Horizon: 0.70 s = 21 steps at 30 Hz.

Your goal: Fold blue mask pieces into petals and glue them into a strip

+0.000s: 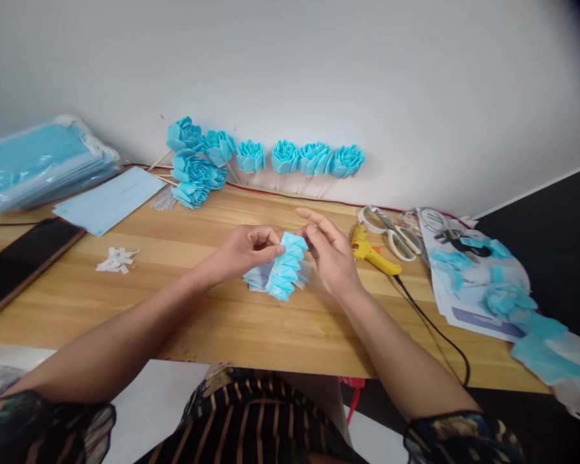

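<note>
We hold the folded blue strip (286, 267) left of the glue gun (376, 256), left hand (241, 250) fingers pinched shut on its upper edge. Right hand (336, 258): thumb and index close together at its right corner, can't tell grip. Scissors (395, 233) just behind glue gun; blue flowers (285, 158) farther back-left.

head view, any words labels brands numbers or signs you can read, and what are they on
No text can be read with certainty.
Printed sheet at the right: a round mark and a purple band with print, too small and blurred to read.
Yellow glue gun: no lettering can be made out.
Smartphone: dark screen, no readable text.
</note>
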Each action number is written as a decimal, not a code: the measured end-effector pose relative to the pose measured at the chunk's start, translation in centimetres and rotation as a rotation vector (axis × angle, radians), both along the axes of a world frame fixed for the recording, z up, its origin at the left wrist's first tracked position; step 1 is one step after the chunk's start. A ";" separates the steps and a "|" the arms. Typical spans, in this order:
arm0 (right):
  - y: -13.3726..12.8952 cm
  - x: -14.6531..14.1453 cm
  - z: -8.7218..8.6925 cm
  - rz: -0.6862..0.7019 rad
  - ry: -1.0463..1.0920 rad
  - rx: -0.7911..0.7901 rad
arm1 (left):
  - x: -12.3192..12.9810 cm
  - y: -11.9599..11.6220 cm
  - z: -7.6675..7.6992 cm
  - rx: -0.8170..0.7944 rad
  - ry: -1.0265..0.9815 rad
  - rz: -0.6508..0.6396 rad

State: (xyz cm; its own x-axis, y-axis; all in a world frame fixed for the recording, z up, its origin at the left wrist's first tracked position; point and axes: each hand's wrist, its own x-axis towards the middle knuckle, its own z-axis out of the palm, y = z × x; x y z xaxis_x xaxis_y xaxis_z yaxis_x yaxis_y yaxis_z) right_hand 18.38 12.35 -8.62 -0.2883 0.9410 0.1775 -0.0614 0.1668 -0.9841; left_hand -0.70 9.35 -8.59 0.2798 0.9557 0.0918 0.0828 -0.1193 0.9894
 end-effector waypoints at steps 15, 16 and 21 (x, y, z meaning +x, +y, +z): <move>0.2 -0.1 -0.2 0.057 0.012 -0.090 | -0.2 0.3 0.4 -0.002 -0.087 0.075; 0.2 -0.2 -0.2 0.080 0.006 -0.062 | -0.2 0.3 0.4 -0.001 -0.084 0.072; -0.1 -0.4 0.1 0.104 0.006 0.022 | -0.2 0.3 0.3 0.020 -0.065 0.032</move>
State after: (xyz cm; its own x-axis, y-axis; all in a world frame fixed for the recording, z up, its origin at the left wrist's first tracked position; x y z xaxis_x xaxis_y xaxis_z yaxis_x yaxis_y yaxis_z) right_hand 17.95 12.30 -8.51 -0.3831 0.9018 0.1999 -0.0852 0.1810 -0.9798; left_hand -0.94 9.66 -8.33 0.2417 0.9619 0.1276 0.0228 -0.1371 0.9903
